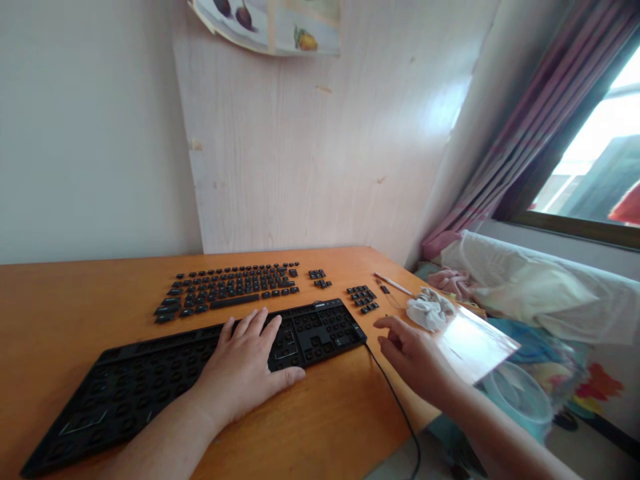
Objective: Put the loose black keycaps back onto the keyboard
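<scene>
1. From where I stand, the long black plastic keyboard base (165,373) lies aslant on the orange-brown wooden table (295,427), its sockets bare of keycaps as far as I can see.
2. The left hand (245,360) rests spread over the base, palm down and thumb out, gripping nothing.
3. The right hand (407,347) hangs over the tabletop just beyond the base's right end, fingers bent; I can't tell whether the fingertips pinch anything small.
4. Loose black keycaps (235,301) sit in neat rows behind the base, with a smaller group of square black number-pad caps (360,293) near the right hand. A careless sleeve or wrist could muddle those rows, and their order would be lost.
5. The thin black cable (393,390) leaves the base's right end and drops past the table edge; a snag there could drag the base round into the caps.
6. A crumpled white cloth (427,310) lies close to the number-pad group; pulling it carelessly could sweep caps away.
7. Beyond the edge stands a round, clear plastic tub (523,417); its contents I can't make out. A cap knocked off that side might land in it.
</scene>
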`<state>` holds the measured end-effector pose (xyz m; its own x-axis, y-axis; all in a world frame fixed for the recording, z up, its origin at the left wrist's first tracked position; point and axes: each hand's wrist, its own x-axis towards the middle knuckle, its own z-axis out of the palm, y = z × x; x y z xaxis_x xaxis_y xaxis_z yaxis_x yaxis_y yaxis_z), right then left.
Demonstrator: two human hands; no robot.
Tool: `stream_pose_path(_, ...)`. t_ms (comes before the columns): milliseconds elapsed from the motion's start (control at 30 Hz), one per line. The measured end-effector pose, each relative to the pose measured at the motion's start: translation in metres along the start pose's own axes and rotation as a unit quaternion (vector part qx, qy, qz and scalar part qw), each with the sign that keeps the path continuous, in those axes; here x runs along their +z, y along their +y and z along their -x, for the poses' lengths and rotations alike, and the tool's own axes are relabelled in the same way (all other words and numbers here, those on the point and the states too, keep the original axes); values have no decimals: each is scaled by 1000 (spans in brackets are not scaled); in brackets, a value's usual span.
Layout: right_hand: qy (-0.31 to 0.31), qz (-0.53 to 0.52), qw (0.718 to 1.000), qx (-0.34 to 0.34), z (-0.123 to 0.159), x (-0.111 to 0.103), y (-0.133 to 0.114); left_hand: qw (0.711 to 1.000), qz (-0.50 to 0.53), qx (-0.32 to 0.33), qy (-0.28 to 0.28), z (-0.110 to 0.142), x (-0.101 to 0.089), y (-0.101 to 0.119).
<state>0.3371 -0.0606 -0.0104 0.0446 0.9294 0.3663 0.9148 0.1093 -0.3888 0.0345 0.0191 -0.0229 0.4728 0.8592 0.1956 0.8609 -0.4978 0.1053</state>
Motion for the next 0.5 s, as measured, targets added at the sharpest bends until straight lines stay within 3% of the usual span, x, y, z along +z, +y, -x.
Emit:
stream_pose_path(200, 136, -22, 989, 57, -20, 1, 52, 1000, 0, -6, -1, -1, 1, -1)
stream_pose_path(500, 84, -9, 994, 76, -37, 18, 84, 1000, -2, -12, -6, -1, -6, 2)
